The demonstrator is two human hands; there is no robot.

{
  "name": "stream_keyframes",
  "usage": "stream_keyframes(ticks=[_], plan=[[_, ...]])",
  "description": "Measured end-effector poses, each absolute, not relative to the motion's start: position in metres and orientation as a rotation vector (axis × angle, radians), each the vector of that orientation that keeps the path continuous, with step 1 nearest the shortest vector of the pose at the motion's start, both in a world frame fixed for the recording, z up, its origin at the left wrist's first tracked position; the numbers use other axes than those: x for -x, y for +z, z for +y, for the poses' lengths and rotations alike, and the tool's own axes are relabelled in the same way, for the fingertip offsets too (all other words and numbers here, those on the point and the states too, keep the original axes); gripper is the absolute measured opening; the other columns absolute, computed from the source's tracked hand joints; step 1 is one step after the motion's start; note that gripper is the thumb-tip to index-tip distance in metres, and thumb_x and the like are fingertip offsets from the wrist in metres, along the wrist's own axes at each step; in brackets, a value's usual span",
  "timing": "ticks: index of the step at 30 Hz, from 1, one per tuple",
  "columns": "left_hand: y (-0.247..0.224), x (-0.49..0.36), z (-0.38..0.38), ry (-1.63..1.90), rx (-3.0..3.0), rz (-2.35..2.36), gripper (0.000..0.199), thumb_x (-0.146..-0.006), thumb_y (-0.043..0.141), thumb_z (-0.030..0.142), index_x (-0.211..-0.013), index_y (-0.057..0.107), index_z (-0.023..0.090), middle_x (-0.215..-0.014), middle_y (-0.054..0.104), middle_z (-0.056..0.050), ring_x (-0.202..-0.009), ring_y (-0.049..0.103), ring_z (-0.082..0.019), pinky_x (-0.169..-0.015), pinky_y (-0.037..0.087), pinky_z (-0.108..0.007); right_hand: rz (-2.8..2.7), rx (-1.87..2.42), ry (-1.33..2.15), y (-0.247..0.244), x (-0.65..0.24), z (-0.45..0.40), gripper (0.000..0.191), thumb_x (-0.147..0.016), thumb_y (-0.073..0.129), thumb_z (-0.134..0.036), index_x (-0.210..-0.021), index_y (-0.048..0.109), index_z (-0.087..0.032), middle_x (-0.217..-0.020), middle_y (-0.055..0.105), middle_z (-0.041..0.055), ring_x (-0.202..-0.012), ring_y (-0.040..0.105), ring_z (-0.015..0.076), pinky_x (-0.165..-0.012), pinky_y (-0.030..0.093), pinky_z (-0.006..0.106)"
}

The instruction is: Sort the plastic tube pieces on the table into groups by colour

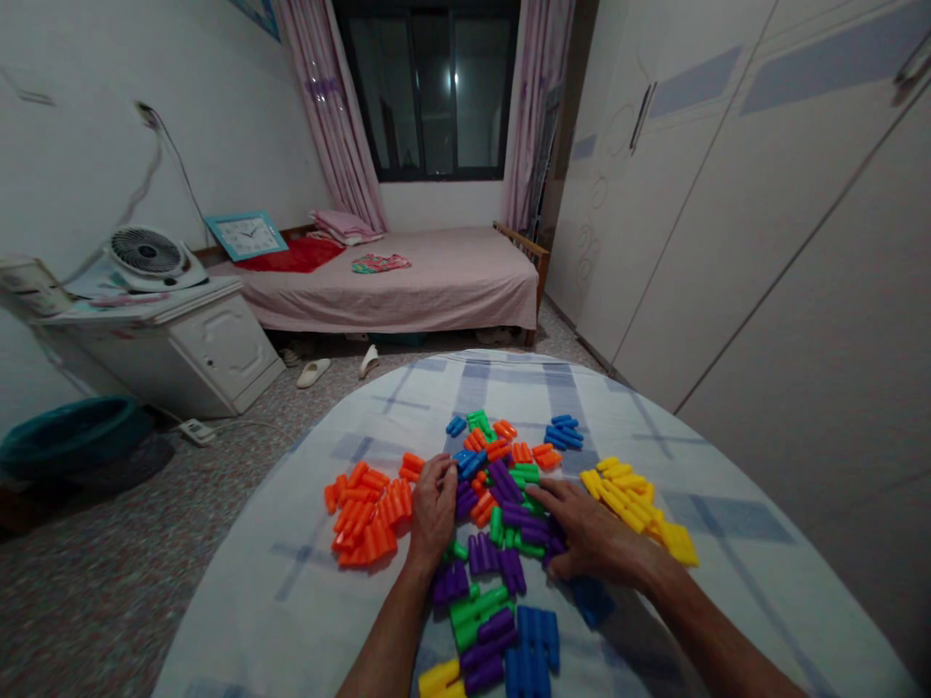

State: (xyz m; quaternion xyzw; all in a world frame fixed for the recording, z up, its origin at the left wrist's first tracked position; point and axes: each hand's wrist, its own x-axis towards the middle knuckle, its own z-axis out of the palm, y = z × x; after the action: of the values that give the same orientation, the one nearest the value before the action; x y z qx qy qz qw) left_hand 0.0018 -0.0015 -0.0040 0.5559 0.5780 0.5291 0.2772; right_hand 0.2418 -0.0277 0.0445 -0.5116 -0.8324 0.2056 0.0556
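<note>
Tube-shaped plastic building blocks in several colours lie across the table. My left hand [434, 509] rests between the orange pile and the mixed middle pile, its fingers curled together beside a blue block [471, 462]. Whatever its fingertips may hold is hidden. My right hand [586, 528] reaches over the mixed pile from the right, thumb and fingers apart, fingertips by the green block [525, 473] and purple blocks [524, 522]. Left of my left hand is a heap of orange blocks [368, 519]. Yellow blocks [632, 494] lie beyond my right hand.
A pale checked cloth covers the round table [305, 582]. Nearer me lie large blue blocks [533, 650] and a yellow block [441, 681]; more blue blocks [563, 432] lie at the back. Beyond stand a bed [436, 286], a white cabinet [218, 354] and a wardrobe [698, 194].
</note>
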Motion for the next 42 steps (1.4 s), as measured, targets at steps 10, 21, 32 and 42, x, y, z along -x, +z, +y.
stream_keyframes(ticks=[10,21,32,42], plan=[[-0.005,-0.002,-0.001,1.444,-1.48,1.519,0.029,-0.085,0.045,0.034,-0.092,0.066,0.015,-0.111,0.059,-0.011,-0.106,0.056,-0.021,-0.09,0.048,-0.036,-2.452,1.455,0.542,0.041,-0.228,-0.045,0.063,-0.069,0.053,-0.012,-0.131,0.046,-0.016,-0.125,0.051,0.0118,-0.114,0.045,0.0248,-0.099,0.036,0.039],[-0.006,-0.002,0.0,1.468,-1.49,1.515,0.024,-0.084,0.048,0.03,-0.09,0.066,0.016,-0.109,0.061,-0.01,-0.103,0.057,-0.02,-0.089,0.047,-0.036,-2.056,1.485,0.662,0.035,-0.23,-0.035,0.026,-0.085,0.047,-0.03,-0.107,0.058,-0.02,-0.103,0.057,0.0065,-0.097,0.055,0.019,-0.088,0.043,0.033],[-0.002,-0.003,-0.001,1.453,-1.47,1.52,0.025,-0.082,0.048,0.031,-0.089,0.066,0.016,-0.109,0.059,-0.011,-0.104,0.057,-0.021,-0.088,0.049,-0.036,-2.31,1.752,0.728,0.078,-0.243,-0.068,0.036,-0.085,0.042,-0.029,-0.116,0.059,-0.026,-0.11,0.056,0.0074,-0.097,0.057,0.0202,-0.085,0.042,0.033],[-0.005,-0.002,0.001,1.455,-1.5,1.514,0.023,-0.082,0.048,0.029,-0.09,0.066,0.016,-0.109,0.059,-0.011,-0.103,0.057,-0.02,-0.087,0.049,-0.036,-2.524,1.809,0.583,0.061,-0.223,-0.079,0.043,-0.068,0.056,-0.024,-0.111,0.056,-0.025,-0.099,0.055,0.0056,-0.082,0.057,0.02,-0.067,0.038,0.029]])
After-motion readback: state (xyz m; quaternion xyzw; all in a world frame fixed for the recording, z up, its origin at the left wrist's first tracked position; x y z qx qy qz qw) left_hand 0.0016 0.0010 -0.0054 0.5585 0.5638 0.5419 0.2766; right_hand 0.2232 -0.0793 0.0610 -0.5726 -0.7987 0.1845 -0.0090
